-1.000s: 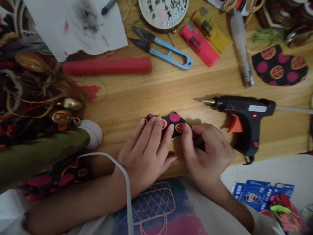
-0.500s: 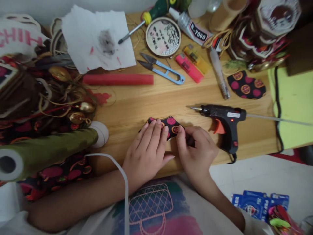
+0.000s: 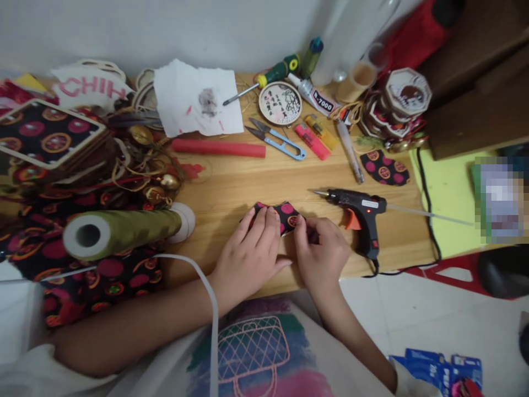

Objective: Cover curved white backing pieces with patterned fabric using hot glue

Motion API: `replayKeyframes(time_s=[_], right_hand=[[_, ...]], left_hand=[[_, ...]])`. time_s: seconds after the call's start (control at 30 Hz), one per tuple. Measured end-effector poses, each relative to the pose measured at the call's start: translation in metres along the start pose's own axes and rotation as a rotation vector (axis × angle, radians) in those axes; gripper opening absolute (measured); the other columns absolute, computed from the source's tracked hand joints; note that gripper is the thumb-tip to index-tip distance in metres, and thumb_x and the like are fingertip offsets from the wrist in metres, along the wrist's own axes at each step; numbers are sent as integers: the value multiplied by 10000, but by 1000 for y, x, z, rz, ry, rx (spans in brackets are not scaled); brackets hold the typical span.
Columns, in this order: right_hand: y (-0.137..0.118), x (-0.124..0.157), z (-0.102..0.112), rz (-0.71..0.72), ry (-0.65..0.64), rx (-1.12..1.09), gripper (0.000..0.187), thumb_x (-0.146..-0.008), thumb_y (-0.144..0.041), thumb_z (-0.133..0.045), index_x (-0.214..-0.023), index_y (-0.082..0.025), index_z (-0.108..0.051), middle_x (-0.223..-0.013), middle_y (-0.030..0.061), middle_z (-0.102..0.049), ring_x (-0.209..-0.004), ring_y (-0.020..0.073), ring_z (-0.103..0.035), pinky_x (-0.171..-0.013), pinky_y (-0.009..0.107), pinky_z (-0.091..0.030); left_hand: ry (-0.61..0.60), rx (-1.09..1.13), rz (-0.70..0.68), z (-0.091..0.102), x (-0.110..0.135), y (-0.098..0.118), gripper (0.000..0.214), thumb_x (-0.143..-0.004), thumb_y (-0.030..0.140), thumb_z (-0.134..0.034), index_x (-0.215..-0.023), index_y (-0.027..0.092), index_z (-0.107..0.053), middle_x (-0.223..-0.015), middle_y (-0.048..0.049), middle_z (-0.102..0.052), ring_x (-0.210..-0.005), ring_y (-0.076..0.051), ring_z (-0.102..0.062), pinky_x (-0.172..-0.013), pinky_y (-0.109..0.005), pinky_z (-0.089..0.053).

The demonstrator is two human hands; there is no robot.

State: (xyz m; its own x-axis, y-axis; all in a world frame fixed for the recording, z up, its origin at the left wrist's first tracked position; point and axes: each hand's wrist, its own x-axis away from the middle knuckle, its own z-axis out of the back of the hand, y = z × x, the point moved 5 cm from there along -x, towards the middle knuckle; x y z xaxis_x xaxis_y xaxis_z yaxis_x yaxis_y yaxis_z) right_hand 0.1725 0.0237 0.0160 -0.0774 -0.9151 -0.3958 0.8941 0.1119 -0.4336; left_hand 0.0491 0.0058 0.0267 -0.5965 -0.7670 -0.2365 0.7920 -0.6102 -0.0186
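A small black fabric-covered piece with magenta and orange round patterns (image 3: 288, 209) lies on the wooden table in front of me. My left hand (image 3: 248, 256) rests flat over its left part, fingers stretched out and thumb apart. At the piece's right end, my right hand (image 3: 323, 251) pinches the edge between thumb and curled fingers. The underside of the piece is hidden. A black glue gun (image 3: 359, 209) with an orange trigger and a lit red light lies right of my right hand, its nozzle pointing left.
Beyond my hands lie blue thread snips (image 3: 285, 144), a red stick (image 3: 219, 148), lighters (image 3: 313, 141) and a glue tube (image 3: 316, 99). A green ribbon roll (image 3: 140, 229) stands out at left. A patterned fabric piece (image 3: 385, 168) lies near yellow paper (image 3: 446, 187).
The camera view has tilted up and back, showing more wall and the table's right side. Both hands stay on the patterned piece in nearly the same pose.
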Motion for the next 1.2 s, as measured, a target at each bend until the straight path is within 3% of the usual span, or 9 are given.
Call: replayKeyframes(time_s=[0.47,0.77,1.2], right_hand=[[3,1,-2,-31,-28,-1,296,-921,-294,-545,-651,-183,-589,-550,-29,-540,-519,110,-463,-534,246,-349],[1,0,-1,-16,-15,-2,281,-916,-281,-560,-657,-177,-592,-549,-32,-538,-513,105,-452,-530,242,-347],[3,0,-1,-21,-1,-17,271,-915,-281,-559,-673,-170,-608,-556,-12,-577,-525,119,-505,-529,251,-380]], left_hand=[[-41,-23,5,-4,2,-1,726,-943,602,-463,-1299,-22,-572,-1268,-213,-654,-1189,-312,-588,-1066,-431,-404],[-18,24,6,-3,0,-4,761,-887,639,-546,-1283,-10,-584,-1268,-205,-657,-1176,-322,-588,-1032,-440,-416],[15,143,65,-7,3,-4,690,-929,506,-542,-1276,-90,-554,-1264,-264,-641,-1184,-339,-601,-1040,-441,-461]])
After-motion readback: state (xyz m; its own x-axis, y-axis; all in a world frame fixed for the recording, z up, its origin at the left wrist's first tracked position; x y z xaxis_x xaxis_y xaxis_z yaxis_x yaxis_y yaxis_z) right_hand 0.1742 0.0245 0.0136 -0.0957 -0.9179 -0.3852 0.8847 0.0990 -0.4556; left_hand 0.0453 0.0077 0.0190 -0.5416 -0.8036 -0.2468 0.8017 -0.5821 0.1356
